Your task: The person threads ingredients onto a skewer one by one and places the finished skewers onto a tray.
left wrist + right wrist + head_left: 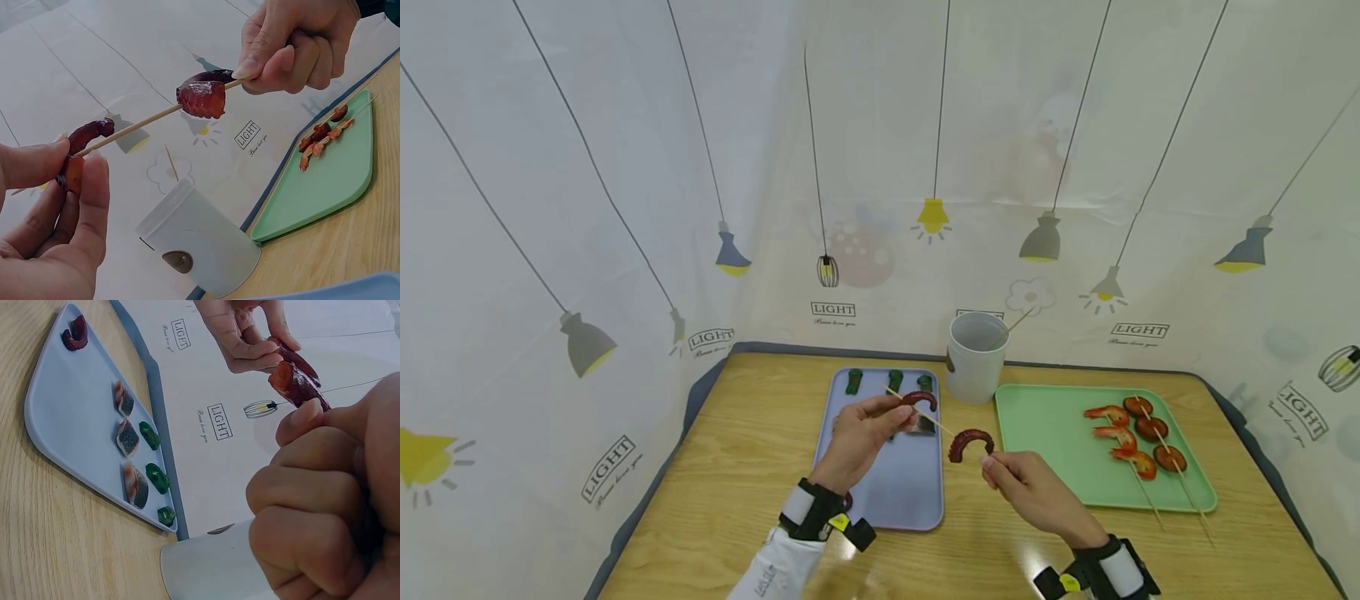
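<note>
Over the gap between two trays, a thin wooden skewer (147, 120) passes through two dark red, curved octopus tentacle pieces. My left hand (859, 440) pinches one tentacle piece (92, 132) between thumb and fingers, near the skewer's far end. At the other end my right hand (1037, 493) grips the skewer, thumb against curled fingers. Close in front of the right fingertips sits the second tentacle piece (972, 443). Another tentacle piece (76, 334) lies on the lavender tray (891, 500), mostly behind the left wrist in the head view.
The lavender tray also bears silver-skinned fish pieces (127, 436) and green pieces (157, 478). On the right, a green tray (1045, 454) carries a shrimp skewer (1123, 442) and a mushroom skewer (1152, 428). Between them at the back stands a white cup (976, 371) with a stick.
</note>
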Demonstrator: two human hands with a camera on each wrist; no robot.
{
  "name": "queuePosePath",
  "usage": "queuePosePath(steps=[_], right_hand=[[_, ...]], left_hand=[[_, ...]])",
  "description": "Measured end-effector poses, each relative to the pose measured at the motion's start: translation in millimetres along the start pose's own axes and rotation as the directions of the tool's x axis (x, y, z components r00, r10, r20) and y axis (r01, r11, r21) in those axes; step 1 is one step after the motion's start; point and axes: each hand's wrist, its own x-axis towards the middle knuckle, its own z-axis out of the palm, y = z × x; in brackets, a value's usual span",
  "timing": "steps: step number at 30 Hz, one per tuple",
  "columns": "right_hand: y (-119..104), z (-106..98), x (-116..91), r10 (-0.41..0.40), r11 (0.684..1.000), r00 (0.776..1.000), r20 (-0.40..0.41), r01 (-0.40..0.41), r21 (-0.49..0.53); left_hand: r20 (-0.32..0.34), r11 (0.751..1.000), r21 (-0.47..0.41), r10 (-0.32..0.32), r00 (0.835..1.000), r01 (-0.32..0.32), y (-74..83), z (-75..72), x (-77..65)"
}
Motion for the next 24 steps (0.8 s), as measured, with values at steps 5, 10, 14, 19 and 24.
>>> queuePosePath(steps=[5,10,14,19,24], right_hand=[[2.0,-0.5,0.3,0.013,1.0,1.0,0.014,-0.014,0.019],[4.4,-0.7,0.1,0.023,0.999,0.999,0.024,-0.024,0.045],[6.1,0.0,-0.2,0.027,0.999,1.0,0.005,-0.027,0.031],[7.2,0.5,-0.1,-0.002,1.0,1.0,-0.011,0.002,0.009],[7.6,1.6,-0.1,-0.007,1.0,1.0,-0.008,0.007,0.01]], left_hand=[[0.012,1.0,0.01,0.007,1.0,-0.007,-0.6,-0.8,-1.1],[0.014,0.999,0.032,0.013,1.0,-0.013,-0.9,-0.3,-1.2],[0.008,0.999,0.042,0.015,1.0,-0.015,-1.5,0.9,-1.4],[0.005,0.999,0.033,0.011,1.0,-0.011,-1.9,0.9,-2.4],[0.002,0.999,0.029,0.035,0.999,-0.035,-5.0,1.4,-3.4]])
